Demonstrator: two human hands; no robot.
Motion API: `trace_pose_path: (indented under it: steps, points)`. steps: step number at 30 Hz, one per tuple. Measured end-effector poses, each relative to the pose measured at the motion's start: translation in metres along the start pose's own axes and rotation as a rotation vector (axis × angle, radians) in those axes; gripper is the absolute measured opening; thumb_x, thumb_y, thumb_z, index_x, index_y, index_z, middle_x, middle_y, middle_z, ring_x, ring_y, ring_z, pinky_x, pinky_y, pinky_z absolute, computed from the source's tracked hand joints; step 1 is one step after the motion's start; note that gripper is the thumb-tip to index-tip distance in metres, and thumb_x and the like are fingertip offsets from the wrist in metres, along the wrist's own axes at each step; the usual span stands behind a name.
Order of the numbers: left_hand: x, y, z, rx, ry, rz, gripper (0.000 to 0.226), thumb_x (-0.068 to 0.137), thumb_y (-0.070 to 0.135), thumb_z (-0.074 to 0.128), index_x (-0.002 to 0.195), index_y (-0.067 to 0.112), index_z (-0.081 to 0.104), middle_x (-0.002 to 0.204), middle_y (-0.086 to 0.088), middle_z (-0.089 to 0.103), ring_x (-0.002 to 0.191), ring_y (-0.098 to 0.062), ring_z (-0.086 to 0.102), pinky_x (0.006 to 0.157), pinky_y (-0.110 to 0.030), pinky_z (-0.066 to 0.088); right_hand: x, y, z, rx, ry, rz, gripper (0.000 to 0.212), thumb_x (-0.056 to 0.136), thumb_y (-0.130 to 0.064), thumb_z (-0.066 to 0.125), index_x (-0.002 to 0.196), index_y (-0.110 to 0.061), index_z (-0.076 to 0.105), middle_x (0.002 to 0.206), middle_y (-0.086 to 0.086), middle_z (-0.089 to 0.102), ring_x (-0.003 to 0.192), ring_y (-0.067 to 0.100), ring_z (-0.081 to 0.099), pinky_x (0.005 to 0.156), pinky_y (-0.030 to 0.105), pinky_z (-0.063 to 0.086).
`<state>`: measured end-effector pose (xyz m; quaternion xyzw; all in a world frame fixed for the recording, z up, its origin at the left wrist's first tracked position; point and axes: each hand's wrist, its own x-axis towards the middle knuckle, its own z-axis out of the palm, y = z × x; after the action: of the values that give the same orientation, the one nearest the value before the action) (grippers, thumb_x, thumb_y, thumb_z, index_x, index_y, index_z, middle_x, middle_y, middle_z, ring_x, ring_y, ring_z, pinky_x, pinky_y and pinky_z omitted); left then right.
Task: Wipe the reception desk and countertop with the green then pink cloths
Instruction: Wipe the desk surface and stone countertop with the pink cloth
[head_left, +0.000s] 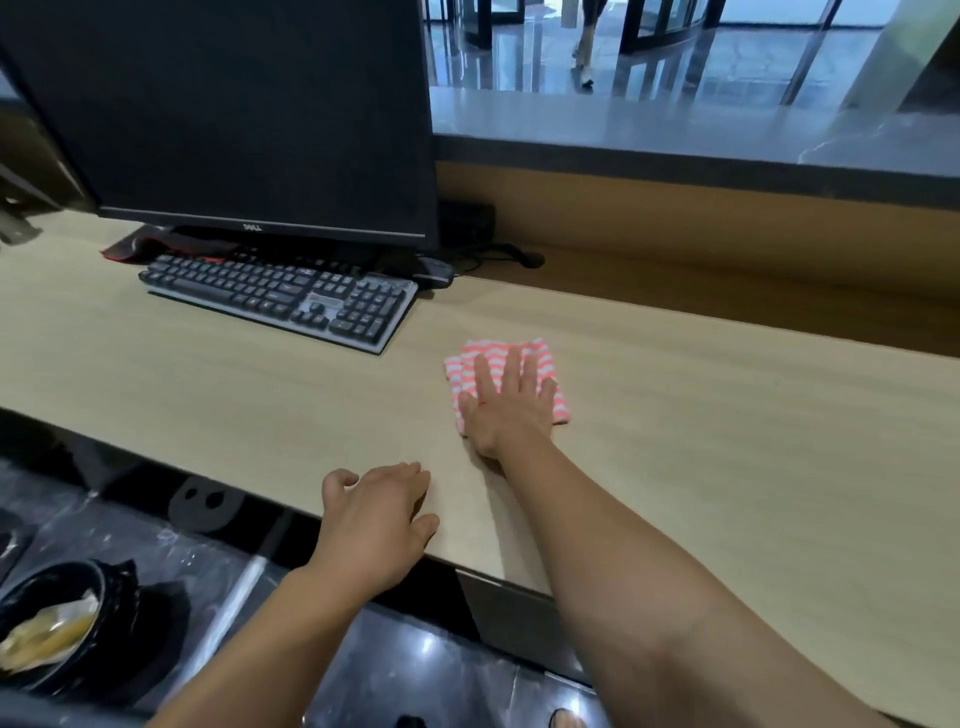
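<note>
Right hand (506, 402) flat, fingers spread, pressing the folded pink striped cloth (506, 376) onto the wooden desk (208, 374), just right of the keyboard (280, 299). Left hand (376, 519) loosely curled, holding nothing, braced at the desk's near edge. Probably the pink-cloth pass over the desk. Next likely calls for steady sweeps past the keyboard, then the raised countertop (675, 130) behind. No green cloth visible.

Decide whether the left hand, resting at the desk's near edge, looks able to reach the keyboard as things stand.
Probably yes. The left hand lies open on the desk, and only bare wood shows between it and the keyboard. The right hand, flat on the pink cloth, is off to the side.
</note>
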<state>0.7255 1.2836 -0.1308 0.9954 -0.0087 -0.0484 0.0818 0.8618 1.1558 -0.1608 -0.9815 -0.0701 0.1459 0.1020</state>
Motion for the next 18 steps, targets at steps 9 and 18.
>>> trace_pose_path:
  steps: [9, 18]
  points:
    - [-0.006, -0.004, 0.007, 0.098, -0.097, -0.022, 0.007, 0.089, 0.028, 0.047, 0.086, 0.025, 0.052, 0.096, 0.013, 0.057, 0.099, -0.009, 0.058, 0.102, -0.037, 0.011, -0.020, -0.064, 0.021, -0.090, -0.130, -0.264, 0.060, 0.102, -0.051, 0.015, 0.153, -0.035, -0.012, 0.157, 0.005, -0.031, 0.144, 0.026, -0.029, 0.116, 0.050, -0.015]
    - [0.000, 0.011, 0.001, 0.184, -0.215, -0.111, 0.022, 0.087, 0.041, 0.054, 0.101, 0.025, 0.060, 0.148, 0.014, 0.040, 0.120, -0.008, 0.053, 0.111, -0.040, 0.008, -0.030, 0.040, -0.003, -0.034, -0.024, -0.064, 0.059, 0.102, -0.052, 0.014, 0.154, -0.035, -0.009, 0.160, 0.005, -0.024, 0.147, 0.027, -0.022, 0.117, 0.048, -0.011]
